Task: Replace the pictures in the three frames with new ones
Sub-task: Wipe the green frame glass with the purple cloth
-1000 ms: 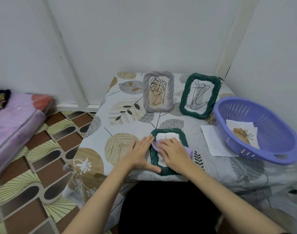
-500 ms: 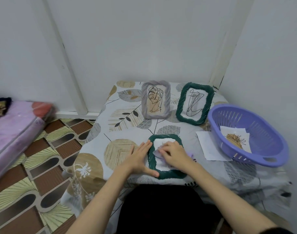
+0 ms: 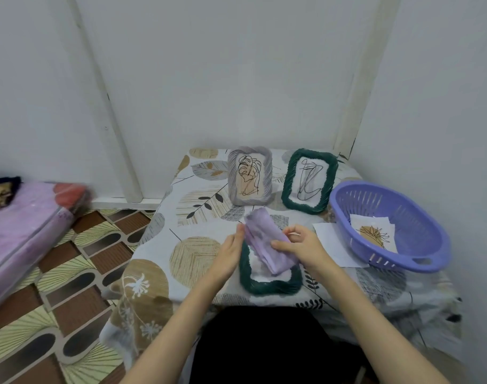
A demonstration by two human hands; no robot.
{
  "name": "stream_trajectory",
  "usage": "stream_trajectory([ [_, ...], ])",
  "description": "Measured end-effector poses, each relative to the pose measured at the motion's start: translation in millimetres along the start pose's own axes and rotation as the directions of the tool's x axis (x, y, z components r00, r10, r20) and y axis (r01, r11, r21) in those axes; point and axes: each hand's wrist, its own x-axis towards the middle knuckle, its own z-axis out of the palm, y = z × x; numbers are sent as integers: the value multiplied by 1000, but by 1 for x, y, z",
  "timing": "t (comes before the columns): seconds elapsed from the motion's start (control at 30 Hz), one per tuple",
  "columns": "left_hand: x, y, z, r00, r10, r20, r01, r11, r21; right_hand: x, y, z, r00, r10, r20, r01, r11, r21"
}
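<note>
basket (image 3: pixel 347 200) right, loose paper (image 3: pixel 329 239) beside, mattress (image 3: pixel 28 223) left

My left hand (image 3: pixel 229 252) stands edge-on, fingers straight; my right hand (image 3: pixel 303 246) curls, thumb pinching, both forearms reaching forward.

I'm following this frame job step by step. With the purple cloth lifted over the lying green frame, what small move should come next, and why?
Probably set the purple cloth aside on the table: both the left hand and right hand hold it above the lying green frame, covering its opening.
</note>
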Motion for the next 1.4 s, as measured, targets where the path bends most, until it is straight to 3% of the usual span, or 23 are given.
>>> stream_trajectory([
  [0.1,-2,11,6,997,-53,-49,36,952,-305,-5,4,23,998,-36,49,30,994,101],
  [0.17,-2,9,2,978,-99,-181,32,940,-338,-7,8,33,993,-18,118,4,993,119],
  [0.23,2,2,-12,953,-147,-267,47,937,-347,-5,12,31,995,25,101,-36,993,115],
  [0.3,5,-6,-35,912,-145,-384,69,977,-203,4,23,17,995,50,-82,-61,989,-136],
  [0.37,9,-19,-60,890,-65,-451,111,991,77,11,37,3,967,6,-255,-147,830,-538],
  [0.47,14,-40,-79,936,8,-352,146,900,410,9,50,4,954,24,-300,-251,616,-747],
  [0.53,16,-55,-82,943,47,-329,166,792,587,7,53,10,951,23,-307,-265,567,-780],
  [0.6,17,-69,-83,898,142,-416,237,641,730,9,55,14,942,6,-334,-274,585,-764],
  [0.73,17,-85,-84,873,399,-281,155,320,935,15,50,12,910,82,-407,-306,795,-523],
  [0.8,18,-76,-81,866,401,-300,171,325,930,18,44,9,896,155,-417,-290,914,-283],
  [0.87,21,-61,-71,834,449,-321,114,429,896,18,37,8,898,202,-392,-236,971,-41],
  [0.93,20,-37,-53,840,425,-338,-15,640,768,14,29,7,928,137,-346,-126,991,55],
  [1.0,12,-8,-35,918,216,-334,-80,923,377,10,21,9,953,53,-297,-20,993,113],
  [1.03,8,4,-28,963,87,-254,-57,991,123,7,18,9,959,23,-283,22,987,158],
  [1.1,3,17,-17,994,-8,-104,-18,971,-239,5,11,8,966,-23,-258,90,964,249],
  [1.17,2,19,-14,996,24,-91,-60,902,-427,4,4,5,975,-64,-212,127,945,300],
  [1.23,0,19,-15,991,64,-116,-114,859,-499,4,-3,2,983,-104,-152,148,938,313],
  [1.4,-1,14,-27,981,154,-120,-193,851,-488,21,-26,5,981,-185,-51,191,933,306],
])
